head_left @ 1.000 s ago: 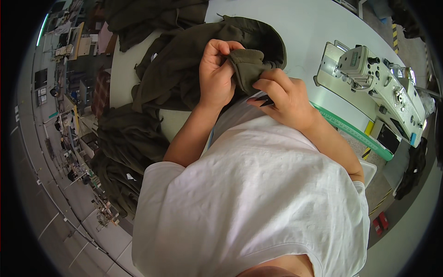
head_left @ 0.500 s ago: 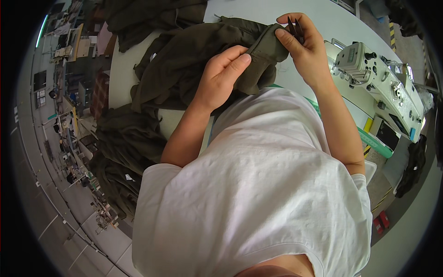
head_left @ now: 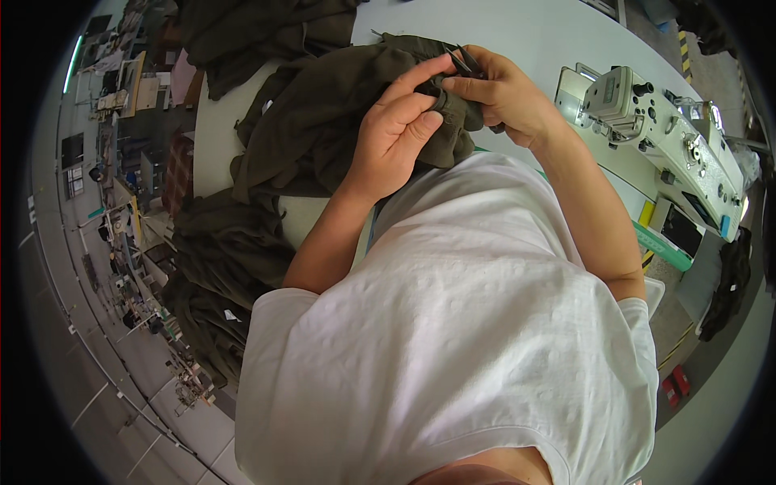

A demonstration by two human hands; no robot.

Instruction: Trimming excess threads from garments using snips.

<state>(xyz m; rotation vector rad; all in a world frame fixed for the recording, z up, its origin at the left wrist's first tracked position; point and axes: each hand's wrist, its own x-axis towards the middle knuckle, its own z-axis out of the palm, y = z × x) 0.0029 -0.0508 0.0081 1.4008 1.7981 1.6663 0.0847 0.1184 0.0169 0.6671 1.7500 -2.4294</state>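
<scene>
A dark olive garment lies bunched over the white table in front of me. My left hand pinches one edge of it between thumb and fingers, with the index finger stretched toward the other hand. In my right hand is a pair of dark thread snips, their two pointed blades apart and sticking up past the fingers. The right fingers are also at the garment's edge, close to my left fingertips. Part of the snips is hidden in the palm.
A white sewing machine stands on the table to the right. More dark olive garments are heaped at the back left, and others hang at my left side. A green strip runs along the table's near right edge.
My right hand has moved left and slightly down with the snips, to beside my left fingers. The left index finger has straightened, and the raised garment edge has dropped and folded together.
</scene>
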